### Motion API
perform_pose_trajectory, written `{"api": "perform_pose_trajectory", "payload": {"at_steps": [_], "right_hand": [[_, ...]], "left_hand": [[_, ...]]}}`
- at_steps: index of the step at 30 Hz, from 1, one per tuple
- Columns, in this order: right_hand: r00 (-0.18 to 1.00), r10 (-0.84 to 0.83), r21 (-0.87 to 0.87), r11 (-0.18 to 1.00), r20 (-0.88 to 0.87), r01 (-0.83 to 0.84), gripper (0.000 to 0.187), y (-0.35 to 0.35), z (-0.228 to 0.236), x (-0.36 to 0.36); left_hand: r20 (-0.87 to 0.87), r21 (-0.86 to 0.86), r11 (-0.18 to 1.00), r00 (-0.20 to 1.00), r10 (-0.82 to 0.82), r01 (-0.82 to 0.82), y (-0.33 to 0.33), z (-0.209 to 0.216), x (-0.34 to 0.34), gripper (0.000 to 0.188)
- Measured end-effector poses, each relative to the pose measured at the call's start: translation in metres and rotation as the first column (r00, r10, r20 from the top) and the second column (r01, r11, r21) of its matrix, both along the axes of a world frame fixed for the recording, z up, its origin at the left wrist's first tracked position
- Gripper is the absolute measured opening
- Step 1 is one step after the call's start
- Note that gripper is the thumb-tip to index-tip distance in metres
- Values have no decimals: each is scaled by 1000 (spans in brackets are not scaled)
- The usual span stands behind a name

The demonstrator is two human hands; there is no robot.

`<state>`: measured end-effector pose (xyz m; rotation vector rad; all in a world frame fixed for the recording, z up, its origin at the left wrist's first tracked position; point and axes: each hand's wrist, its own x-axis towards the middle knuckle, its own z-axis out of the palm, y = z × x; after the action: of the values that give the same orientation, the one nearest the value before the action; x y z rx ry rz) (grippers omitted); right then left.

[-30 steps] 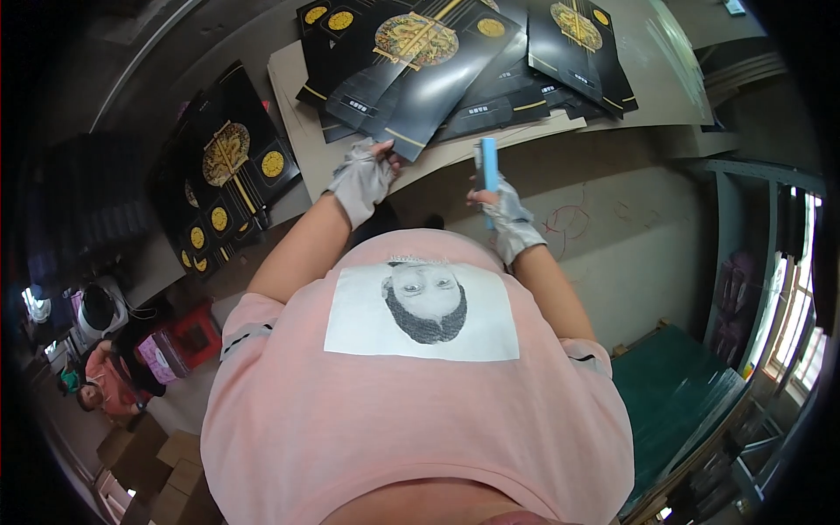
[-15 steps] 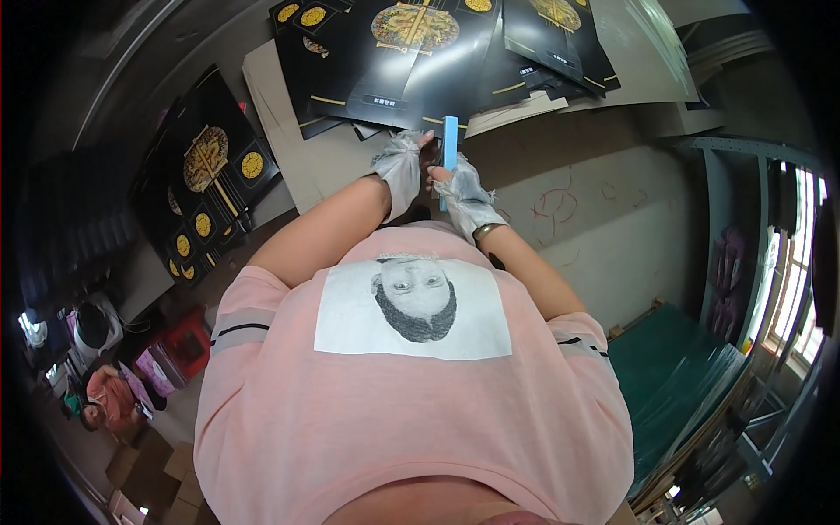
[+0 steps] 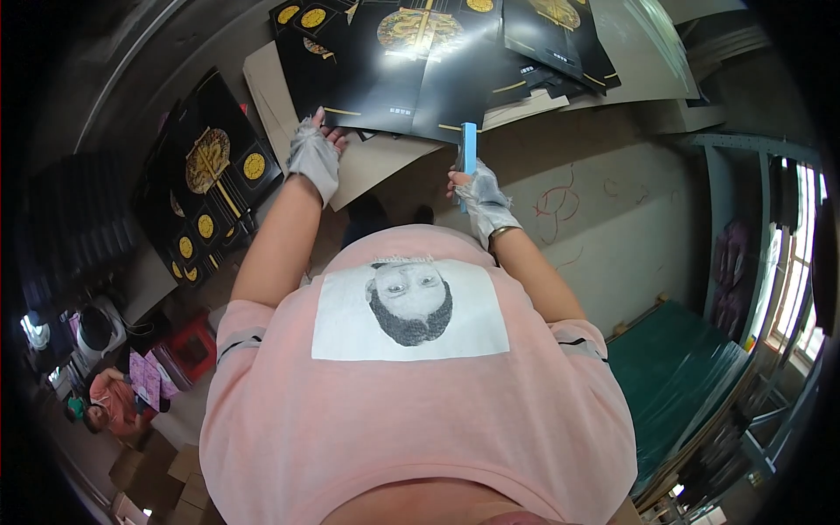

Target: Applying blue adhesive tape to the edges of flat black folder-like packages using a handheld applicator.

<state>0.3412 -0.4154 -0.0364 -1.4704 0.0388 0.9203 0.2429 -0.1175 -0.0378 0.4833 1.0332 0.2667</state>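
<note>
My left hand, in a worn pale fingerless glove, is at the near left edge of a large black printed sheet. Its thumb and fingers are apart, and the fingertips meet the sheet's edge; a firm grip on it does not show. In a matching glove, my right hand is closed around a long light-blue bar-shaped tool. The tool stands nearly upright in the picture, its far end at the sheet's near edge. Gold round designs decorate the black sheet.
Beneath the sheets is grey-beige board. More black-and-gold sheets lie to the left. On the right are a green wrapped stack and a blue-grey metal frame. Another person is at far lower left, near cardboard boxes.
My left hand has moved left, away from my right hand, to the sheet's edge. My right hand has shifted slightly right with the blue tool. The top sheet has slid a little nearer.
</note>
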Motion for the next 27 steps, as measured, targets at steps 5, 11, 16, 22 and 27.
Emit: {"api": "perform_pose_trajectory", "payload": {"at_steps": [5, 11, 16, 22, 27], "right_hand": [[990, 30, -136, 991, 139, -11, 20, -13, -2, 3], [994, 71, -160, 985, 87, -57, 23, -10, 21, 46], [988, 151, 14, 988, 38, -152, 28, 11, 28, 33], [930, 368, -59, 929, 26, -366, 24, 41, 18, -1], [929, 370, -139, 920, 1, -366, 21, 48, 24, -1]], "left_hand": [[-39, 175, 969, 985, -168, 172, -5, 22, 3, 20], [61, 15, 974, 973, -225, 224, -27, 26, -11, 19], [59, 22, 963, 961, -270, 269, -61, 9, 8, 15], [-96, 223, 853, 882, -462, 471, -94, 23, 19, 29], [-103, 259, 826, 865, -491, 500, -88, 22, 12, 29]]}}
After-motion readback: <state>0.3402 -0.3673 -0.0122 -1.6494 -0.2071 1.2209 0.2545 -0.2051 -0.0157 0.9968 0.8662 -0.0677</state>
